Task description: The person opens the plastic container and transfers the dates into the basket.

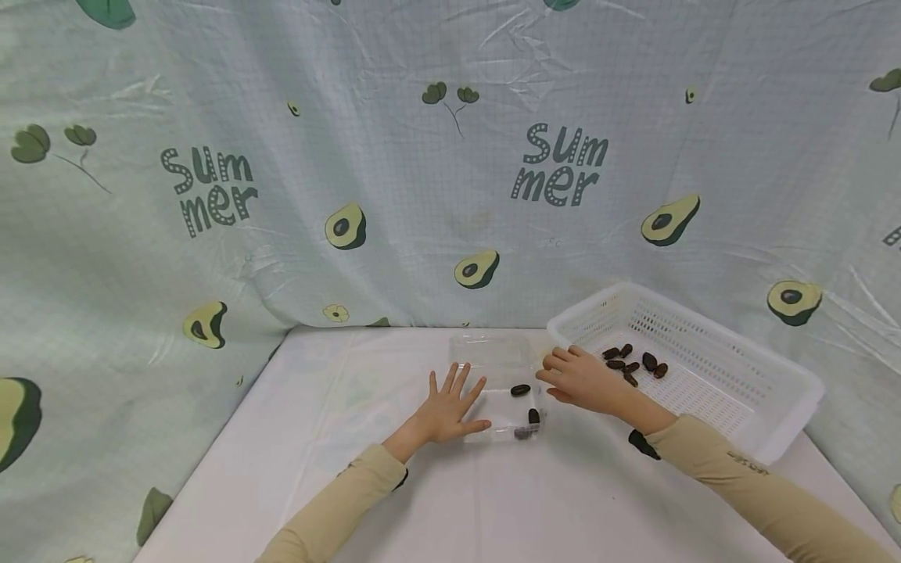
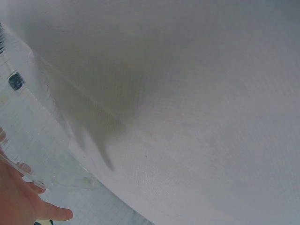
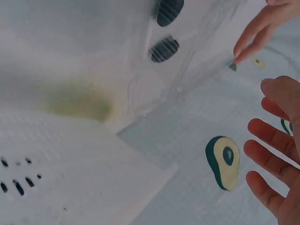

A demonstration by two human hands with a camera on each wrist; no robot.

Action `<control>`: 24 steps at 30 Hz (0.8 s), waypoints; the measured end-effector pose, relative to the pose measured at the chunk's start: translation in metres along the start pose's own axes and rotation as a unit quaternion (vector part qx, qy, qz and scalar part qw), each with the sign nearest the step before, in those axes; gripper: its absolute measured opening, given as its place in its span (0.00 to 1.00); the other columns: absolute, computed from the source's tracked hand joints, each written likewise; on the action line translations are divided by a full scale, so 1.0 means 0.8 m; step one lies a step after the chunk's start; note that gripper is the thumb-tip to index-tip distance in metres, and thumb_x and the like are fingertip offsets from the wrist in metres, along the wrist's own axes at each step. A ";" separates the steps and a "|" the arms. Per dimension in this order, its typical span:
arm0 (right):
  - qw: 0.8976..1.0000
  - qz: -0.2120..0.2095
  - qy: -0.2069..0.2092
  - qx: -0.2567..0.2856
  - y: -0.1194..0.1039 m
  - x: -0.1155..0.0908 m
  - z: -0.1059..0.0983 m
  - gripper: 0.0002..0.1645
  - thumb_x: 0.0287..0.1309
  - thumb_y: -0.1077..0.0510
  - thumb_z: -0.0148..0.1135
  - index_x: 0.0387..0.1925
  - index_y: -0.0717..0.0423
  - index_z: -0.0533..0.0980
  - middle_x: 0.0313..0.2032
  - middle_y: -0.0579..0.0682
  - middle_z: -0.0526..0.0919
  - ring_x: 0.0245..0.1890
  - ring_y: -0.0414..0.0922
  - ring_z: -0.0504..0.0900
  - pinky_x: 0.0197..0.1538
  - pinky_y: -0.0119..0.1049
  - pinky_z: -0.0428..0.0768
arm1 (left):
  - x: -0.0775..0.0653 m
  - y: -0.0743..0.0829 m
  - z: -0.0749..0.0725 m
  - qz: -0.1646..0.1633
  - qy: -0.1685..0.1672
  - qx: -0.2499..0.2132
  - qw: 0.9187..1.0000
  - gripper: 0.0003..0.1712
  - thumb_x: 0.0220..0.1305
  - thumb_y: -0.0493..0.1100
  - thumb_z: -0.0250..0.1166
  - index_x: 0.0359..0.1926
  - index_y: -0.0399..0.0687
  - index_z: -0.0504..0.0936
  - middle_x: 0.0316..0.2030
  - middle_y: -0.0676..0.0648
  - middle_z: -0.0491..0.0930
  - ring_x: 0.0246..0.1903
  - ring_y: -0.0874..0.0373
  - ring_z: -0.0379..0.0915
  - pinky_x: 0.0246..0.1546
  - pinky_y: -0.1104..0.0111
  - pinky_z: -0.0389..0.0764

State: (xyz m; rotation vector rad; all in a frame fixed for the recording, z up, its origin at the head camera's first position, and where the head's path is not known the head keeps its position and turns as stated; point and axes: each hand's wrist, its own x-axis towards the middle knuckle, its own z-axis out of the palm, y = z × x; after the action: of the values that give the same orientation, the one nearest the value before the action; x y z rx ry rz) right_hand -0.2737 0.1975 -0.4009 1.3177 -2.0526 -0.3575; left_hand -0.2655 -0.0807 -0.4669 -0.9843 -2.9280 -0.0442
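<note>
A clear plastic box [image 1: 497,407] with its lid [image 1: 493,350] folded back lies on the table. Several dark brown dates [image 1: 520,390] are in it, toward its right side. My left hand [image 1: 445,413] spreads its fingers over the box's left edge, thumb toward the front rim. At the right side is my right hand [image 1: 579,381], between the box and a white basket [image 1: 732,332]. In the right wrist view, the right hand's fingers [image 3: 269,152] are apart and loosely bent, with nothing between them. Two dates [image 3: 165,49] show through the clear wall there.
Several more dates [image 1: 649,361] lie in the white basket at the back right, under and beyond the right forearm. A pale cloth covers the table [image 1: 338,438]. Behind it hangs a curtain [image 1: 394,172] printed with avocados.
</note>
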 end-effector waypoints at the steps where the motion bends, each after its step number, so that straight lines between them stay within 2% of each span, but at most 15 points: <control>1: 1.000 -0.003 0.002 -0.001 -0.004 0.003 0.003 0.18 0.41 0.50 0.70 0.35 0.47 0.74 0.32 0.44 0.75 0.32 0.41 0.69 0.33 0.34 0.66 | 0.000 0.000 0.000 0.000 0.000 0.000 1.000 0.44 0.62 0.68 0.44 0.70 0.49 0.46 0.69 0.33 0.41 0.68 0.35 0.36 0.56 0.34 0.45; 6: 1.000 -0.006 -0.012 -0.007 -0.023 0.014 0.023 0.18 0.42 0.48 0.69 0.36 0.47 0.73 0.34 0.43 0.76 0.34 0.42 0.70 0.35 0.35 0.69 | 0.000 -0.001 0.001 -0.001 0.001 -0.002 1.000 0.43 0.62 0.67 0.44 0.70 0.50 0.46 0.69 0.33 0.41 0.68 0.35 0.36 0.56 0.34 0.45; 10: 0.998 0.002 -0.053 -0.015 -0.033 0.021 0.042 0.19 0.44 0.45 0.67 0.38 0.45 0.73 0.36 0.43 0.77 0.35 0.42 0.71 0.34 0.34 0.68 | 0.001 0.000 0.000 -0.004 -0.006 -0.004 1.000 0.43 0.62 0.67 0.44 0.70 0.50 0.46 0.69 0.34 0.40 0.68 0.35 0.35 0.56 0.34 0.45; 17: 0.994 0.019 -0.098 -0.033 -0.040 0.027 0.071 0.21 0.43 0.42 0.67 0.38 0.44 0.73 0.36 0.42 0.76 0.35 0.42 0.71 0.34 0.35 0.66 | 0.001 0.000 -0.003 -0.003 -0.006 -0.002 1.000 0.44 0.62 0.68 0.43 0.70 0.50 0.46 0.69 0.33 0.40 0.68 0.35 0.35 0.56 0.34 0.45; 24: 0.989 0.046 -0.137 -0.028 -0.045 0.036 0.087 0.21 0.41 0.43 0.68 0.38 0.44 0.75 0.35 0.42 0.78 0.35 0.41 0.72 0.34 0.35 0.67 | -0.001 -0.001 -0.004 -0.003 -0.006 -0.001 1.000 0.44 0.61 0.70 0.41 0.70 0.50 0.46 0.69 0.34 0.40 0.68 0.36 0.35 0.56 0.34 0.46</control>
State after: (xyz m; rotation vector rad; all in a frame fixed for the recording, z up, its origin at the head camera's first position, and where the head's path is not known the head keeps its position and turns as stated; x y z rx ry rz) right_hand -0.3025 0.1472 -0.4614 1.1875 -2.3026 -0.5778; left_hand -0.2653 -0.0819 -0.4637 -0.9810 -2.9425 -0.0405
